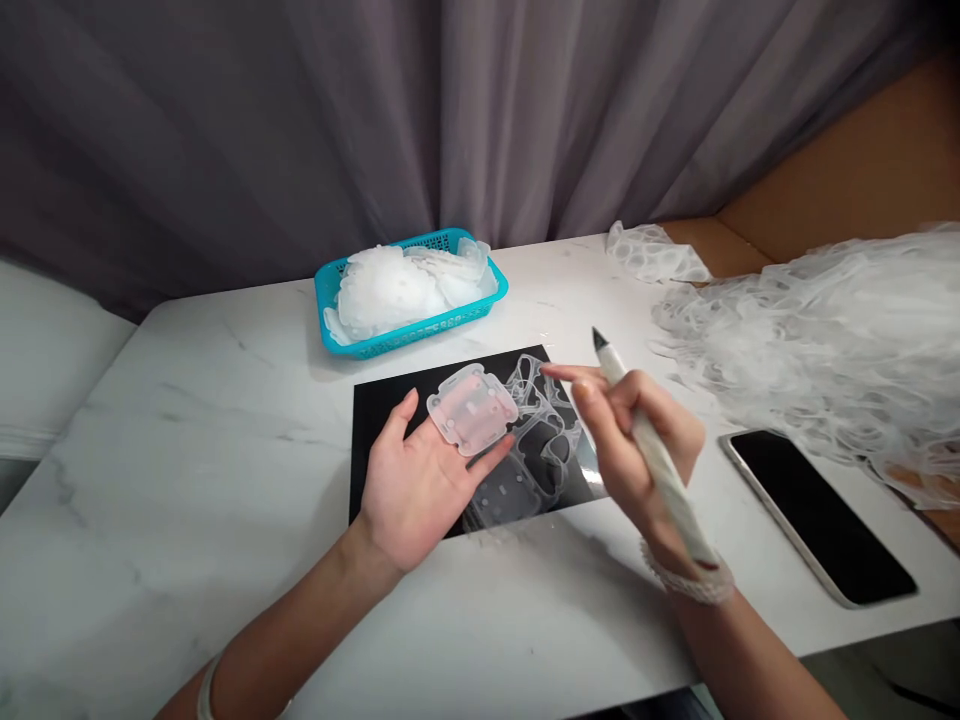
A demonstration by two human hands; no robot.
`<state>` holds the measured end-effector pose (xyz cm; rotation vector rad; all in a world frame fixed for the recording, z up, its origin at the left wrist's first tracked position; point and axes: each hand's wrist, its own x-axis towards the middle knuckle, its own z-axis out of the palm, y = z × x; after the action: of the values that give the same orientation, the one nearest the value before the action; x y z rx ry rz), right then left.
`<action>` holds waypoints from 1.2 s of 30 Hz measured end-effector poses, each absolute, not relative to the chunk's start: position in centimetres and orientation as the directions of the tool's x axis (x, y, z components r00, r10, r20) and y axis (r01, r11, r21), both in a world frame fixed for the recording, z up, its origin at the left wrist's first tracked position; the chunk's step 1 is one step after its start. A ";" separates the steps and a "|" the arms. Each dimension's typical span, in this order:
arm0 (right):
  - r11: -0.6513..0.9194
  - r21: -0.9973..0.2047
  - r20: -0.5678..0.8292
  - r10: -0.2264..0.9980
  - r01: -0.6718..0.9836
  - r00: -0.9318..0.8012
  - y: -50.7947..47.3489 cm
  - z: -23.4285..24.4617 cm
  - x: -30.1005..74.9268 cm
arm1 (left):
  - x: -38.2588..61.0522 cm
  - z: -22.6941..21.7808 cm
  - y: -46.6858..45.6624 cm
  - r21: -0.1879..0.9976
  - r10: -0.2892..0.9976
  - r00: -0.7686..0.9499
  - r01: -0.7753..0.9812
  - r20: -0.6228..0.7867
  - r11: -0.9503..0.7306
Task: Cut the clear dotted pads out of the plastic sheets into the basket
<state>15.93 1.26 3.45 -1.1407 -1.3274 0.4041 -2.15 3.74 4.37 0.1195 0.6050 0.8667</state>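
My left hand (pixel 420 480) is turned palm up over a black mat, its thumb and little finger spread. On its fingers rests a thin, translucent plastic piece (pixel 474 408) with rounded corners, tabs and small slots. In my right hand (pixel 649 440) is a pale pen-shaped tool (pixel 660 460) with a dark pointed tip, gripped in the fist and slanting up and left. Its index finger stretches toward clear plastic scraps (pixel 551 440) on the mat's right side. Another translucent piece (pixel 499 495) lies below the left hand, partly hidden by it.
The black mat (pixel 367 420) lies on a white marbled table (pixel 225 400). Behind it stands a blue basket (pixel 420 335) filled with translucent pieces. Heaped plastic offcuts (pixel 810 330) spread on the right, by a brown cardboard surface (pixel 862 150). A phone (pixel 821 510) lies near the right edge.
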 end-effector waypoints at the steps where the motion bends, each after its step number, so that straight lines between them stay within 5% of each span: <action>1: 0.358 -0.880 0.460 0.807 0.313 0.372 1.5 3.5 16.2 | -2.1 4.5 3.7 0.332 0.742 0.492 -0.679 -0.455 0.655; 7: 0.225 -0.974 0.194 0.861 -0.010 0.470 2.7 2.7 17.1 | -2.1 5.1 3.4 0.309 0.723 0.513 -0.671 -0.462 0.674; 17: 0.242 -0.955 0.133 0.867 -0.172 0.480 3.2 1.9 17.3 | -2.2 5.4 2.8 0.310 0.731 0.538 -0.671 -0.420 0.673; 21: 0.224 -0.957 0.116 0.878 -0.183 0.465 3.2 1.9 17.4 | -1.8 5.0 2.8 0.457 0.800 0.433 -0.661 -0.416 0.595; 24: 0.211 -0.961 0.109 0.881 -0.177 0.460 3.2 2.0 17.5 | -2.3 5.0 3.8 0.727 0.939 0.196 -0.595 -0.284 0.344; 27: 0.200 -0.966 0.108 0.886 -0.161 0.450 3.2 2.0 17.6 | -4.0 5.9 7.0 0.923 0.958 -0.201 -0.285 0.206 -0.258; 29: 0.187 -0.972 0.107 0.890 -0.140 0.444 3.2 2.0 17.6 | -5.5 6.6 10.3 0.820 0.765 -0.306 0.116 0.567 -0.561; 31: 0.166 -0.981 0.104 0.890 -0.103 0.443 3.1 2.0 17.6 | -6.6 7.0 13.9 0.635 0.642 -0.163 0.452 0.749 -0.626; 33: 0.152 -0.987 0.110 0.892 -0.060 0.438 3.1 1.9 17.6 | -7.2 6.6 17.0 0.416 0.696 0.211 0.670 0.687 -0.615; 36: 0.137 -0.990 0.120 0.904 -0.012 0.411 2.9 1.9 17.6 | -7.6 4.3 19.5 0.219 0.798 0.536 0.773 0.275 -0.595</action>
<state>17.63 2.93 1.92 -1.2551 -0.9273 0.8233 -7.56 19.54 4.27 2.6903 1.3785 0.5380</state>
